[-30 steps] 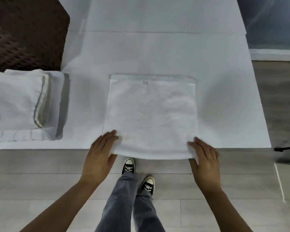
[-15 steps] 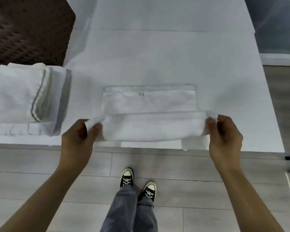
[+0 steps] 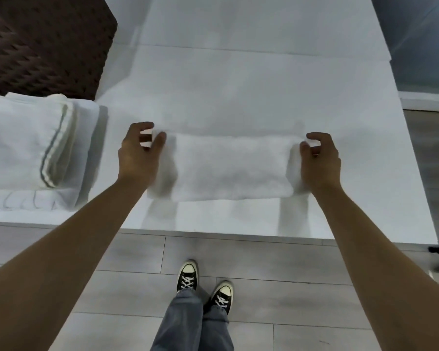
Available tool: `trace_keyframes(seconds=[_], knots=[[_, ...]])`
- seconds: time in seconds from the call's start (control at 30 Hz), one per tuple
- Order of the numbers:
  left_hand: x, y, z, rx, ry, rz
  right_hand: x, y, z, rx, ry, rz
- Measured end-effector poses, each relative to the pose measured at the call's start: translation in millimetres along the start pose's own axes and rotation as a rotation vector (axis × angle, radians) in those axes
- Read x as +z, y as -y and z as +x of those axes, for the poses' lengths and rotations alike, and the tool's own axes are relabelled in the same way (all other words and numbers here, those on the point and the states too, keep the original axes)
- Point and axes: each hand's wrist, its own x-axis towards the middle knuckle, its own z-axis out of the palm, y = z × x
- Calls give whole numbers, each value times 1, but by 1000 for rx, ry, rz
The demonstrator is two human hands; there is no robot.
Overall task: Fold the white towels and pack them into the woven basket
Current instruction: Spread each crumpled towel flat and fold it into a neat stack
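From the head camera, looking down over the person's arms, a white towel [image 3: 230,169] lies folded into a wide band on the white table [image 3: 251,79], near the front edge. The left hand [image 3: 138,152] pinches the towel's far left corner between thumb and curled fingers, and the right hand [image 3: 318,158] pinches the far right corner the same way. The picture is blurred around the towel, so I cannot tell whether the held edge lies flat on the table or is lifted off it.

To the left, a stack of folded towels [image 3: 33,145] sits on the table, the top one showing a grey stripe along its edge. Just behind that stack stands the dark brown woven basket [image 3: 43,44], at the table's far left; its inside is out of view.

Below the table edge, grey plank flooring [image 3: 276,287] shows, with the person's jeans [image 3: 195,323] and black-and-white sneakers [image 3: 188,276] standing on it.
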Motion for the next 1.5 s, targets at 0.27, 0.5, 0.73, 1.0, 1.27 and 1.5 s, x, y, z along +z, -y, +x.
trace_keyframes(seconds=[0.27,0.5,0.73,1.0,1.27,1.5], knots=[[28,25,-73,655,71,557,20,-9,-33,-669,-1,-350],[52,40,-122,775,322,707,39,-26,-54,-756,177,-486],[45,44,-91,713,299,821,46,-15,-140,-532,36,-555],[38,41,-71,742,299,819,47,-16,-186,-576,30,-573],[25,71,-127,963,427,782,35,-36,-174,-673,179,-438],[31,68,-130,893,496,778,14,-32,-174,-660,321,-335]])
